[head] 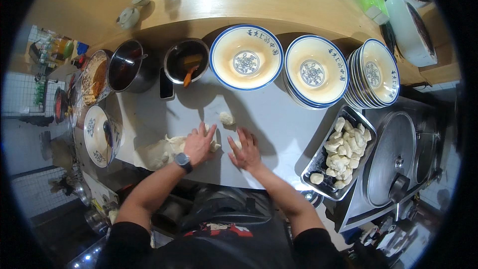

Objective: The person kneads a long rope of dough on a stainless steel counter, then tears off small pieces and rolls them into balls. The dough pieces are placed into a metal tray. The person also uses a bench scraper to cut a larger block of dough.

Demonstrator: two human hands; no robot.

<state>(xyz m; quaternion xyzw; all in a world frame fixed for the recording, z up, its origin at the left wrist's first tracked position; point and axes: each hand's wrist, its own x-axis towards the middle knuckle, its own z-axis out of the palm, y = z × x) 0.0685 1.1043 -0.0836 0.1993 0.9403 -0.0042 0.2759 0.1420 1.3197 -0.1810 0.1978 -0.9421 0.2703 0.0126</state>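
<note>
My left hand [199, 142], with a watch [182, 159] on its wrist, lies over pale dough on the white work surface [198, 173]. Bits of dough [214, 146] show past its fingers. Beside it on the left is a floury mass of dough [175, 144]. My right hand [245, 152] is palm down with its fingers apart. A small dough piece [238, 144] shows between its thumb and forefinger, partly hidden. Just beyond both hands sits a loose dough ball [227, 118], touched by neither.
At right, a metal tray [312, 188] holds several dough pieces [341, 153] near a large round lid [390, 160]. Stacked blue-rimmed bowls [317, 54] line the back. A dark-liquid bowl [173, 45], phone [167, 86], pot [142, 76] and patterned bowl [98, 119] stand left.
</note>
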